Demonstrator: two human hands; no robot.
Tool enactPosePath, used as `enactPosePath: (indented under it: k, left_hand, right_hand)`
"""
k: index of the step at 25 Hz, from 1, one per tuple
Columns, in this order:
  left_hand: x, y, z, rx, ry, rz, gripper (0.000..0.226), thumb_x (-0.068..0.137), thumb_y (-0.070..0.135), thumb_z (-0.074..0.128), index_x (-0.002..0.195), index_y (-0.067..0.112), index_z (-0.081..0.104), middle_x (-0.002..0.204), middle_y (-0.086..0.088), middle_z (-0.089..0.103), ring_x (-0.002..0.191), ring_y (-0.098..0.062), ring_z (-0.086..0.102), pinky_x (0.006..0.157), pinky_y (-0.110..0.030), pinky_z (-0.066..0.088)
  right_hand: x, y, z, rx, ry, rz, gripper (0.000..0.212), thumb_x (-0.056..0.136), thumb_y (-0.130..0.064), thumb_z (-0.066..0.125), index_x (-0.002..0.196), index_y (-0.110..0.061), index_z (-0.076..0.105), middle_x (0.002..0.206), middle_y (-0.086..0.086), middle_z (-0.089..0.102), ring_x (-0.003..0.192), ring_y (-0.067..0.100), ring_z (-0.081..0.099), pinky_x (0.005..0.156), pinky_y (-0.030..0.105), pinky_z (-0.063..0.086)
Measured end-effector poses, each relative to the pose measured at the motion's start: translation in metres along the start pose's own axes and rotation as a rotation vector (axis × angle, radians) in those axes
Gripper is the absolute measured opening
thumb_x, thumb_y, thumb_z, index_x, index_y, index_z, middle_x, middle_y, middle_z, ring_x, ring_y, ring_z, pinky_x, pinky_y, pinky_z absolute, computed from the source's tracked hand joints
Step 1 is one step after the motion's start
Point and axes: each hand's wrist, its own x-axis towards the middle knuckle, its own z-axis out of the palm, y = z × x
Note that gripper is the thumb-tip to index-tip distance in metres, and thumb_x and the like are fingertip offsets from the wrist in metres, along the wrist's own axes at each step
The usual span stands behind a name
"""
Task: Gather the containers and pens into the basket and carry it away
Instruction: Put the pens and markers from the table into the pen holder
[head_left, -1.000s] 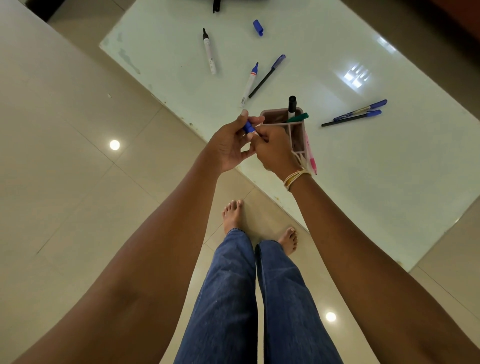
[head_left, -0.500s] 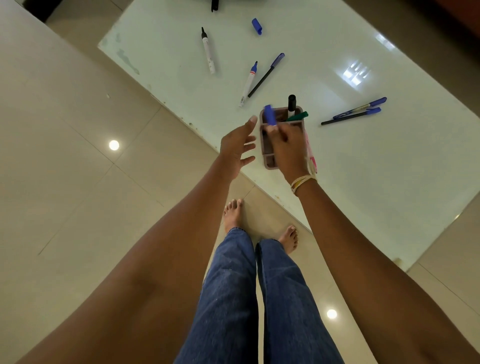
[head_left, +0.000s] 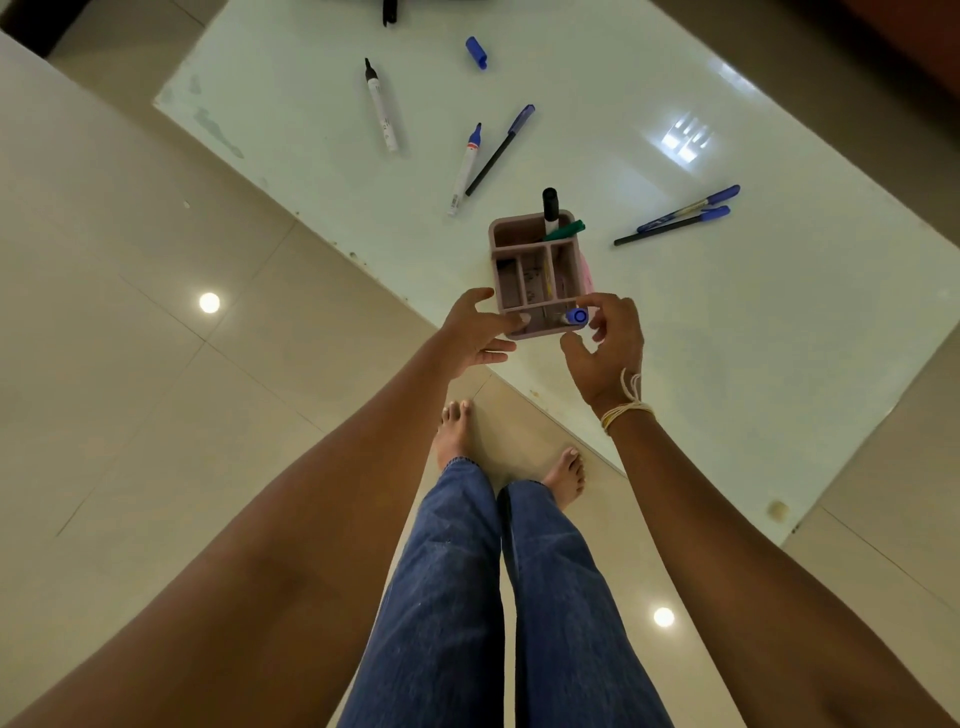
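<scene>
Comparing this moment with half a second ago, I see the blue-capped marker (head_left: 575, 317) has gone from my right hand (head_left: 605, 345) into the near compartment of the pink basket (head_left: 537, 275), where it now stands cap up against the right corner. A second ago both hands were still pressing its cap on; now that pen is stowed. The right hand hovers just beside the marker with fingers spread and curled, holding nothing that I can make out, though a fingertip may still brush the cap. The left hand (head_left: 480, 332) has moved in to the basket's near-left corner, open, with its thumb at the rim, steadying rather than gripping as far as I can tell. The basket sits on the glass table (head_left: 779, 364) near its front edge, with a black marker (head_left: 549, 208) and a green pen (head_left: 569, 229) already leaning in its far compartment. I judge the task only partly done: a white marker (head_left: 382, 106), a second white marker (head_left: 465, 169), a slim dark pen (head_left: 500, 150), a pair of blue pens (head_left: 680, 215) and a loose blue cap (head_left: 476, 52) all lie on the table well apart from the basket, so more collecting comes before any carrying.
</scene>
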Motion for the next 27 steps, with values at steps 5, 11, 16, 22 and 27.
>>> enactPosePath:
  k: [5,11,16,22,27]
  left_hand:
    - [0.007,-0.002,0.015,0.03,0.058,0.043,0.063,0.09,0.007,0.065,0.144,0.017,0.035,0.127,-0.017,0.062,0.092,-0.026,0.069,0.071,-0.028,0.058]
    - [0.011,-0.014,0.025,-0.194,0.207,0.055,0.059,0.088,0.013,0.066,0.136,0.019,0.031,0.124,-0.014,0.06,0.091,-0.025,0.071,0.063,-0.023,0.06]
    - [0.015,-0.01,0.034,-0.262,0.191,0.065,0.054,0.091,0.008,0.061,0.134,0.017,0.031,0.122,-0.014,0.06,0.098,-0.027,0.07,0.077,-0.03,0.06]
    - [0.017,-0.008,0.045,-0.389,0.211,0.029,0.049,0.09,0.008,0.057,0.133,0.013,0.035,0.123,-0.017,0.06,0.101,-0.031,0.069,0.09,-0.038,0.057]
    - [0.024,-0.01,0.053,-0.451,0.166,-0.001,0.049,0.093,0.027,0.051,0.138,0.015,0.037,0.134,-0.018,0.051,0.117,-0.043,0.056,0.1,-0.05,0.049]
  right_hand:
    - [0.008,-0.006,0.007,0.213,-0.123,0.414,0.032,0.094,-0.015,0.059,0.125,-0.008,0.055,0.122,0.016,0.061,0.106,0.032,0.062,0.092,0.038,0.055]
    - [0.033,-0.019,0.014,0.276,-0.266,0.417,0.026,0.099,-0.018,0.049,0.117,-0.011,0.065,0.112,0.012,0.068,0.104,0.032,0.066,0.096,0.048,0.053]
    - [0.054,-0.007,0.005,0.269,-0.189,0.465,0.03,0.099,-0.013,0.044,0.118,-0.01,0.067,0.119,0.011,0.068,0.095,0.027,0.071,0.092,0.043,0.057]
    - [0.095,0.024,-0.028,-0.003,-0.088,0.441,0.036,0.087,-0.003,0.042,0.113,-0.013,0.065,0.11,0.016,0.068,0.096,0.03,0.067,0.088,0.038,0.057]
    - [0.156,0.034,-0.048,-0.209,-0.156,0.329,0.049,0.092,-0.005,0.043,0.139,-0.02,0.046,0.123,0.018,0.058,0.114,0.032,0.057,0.092,0.032,0.048]
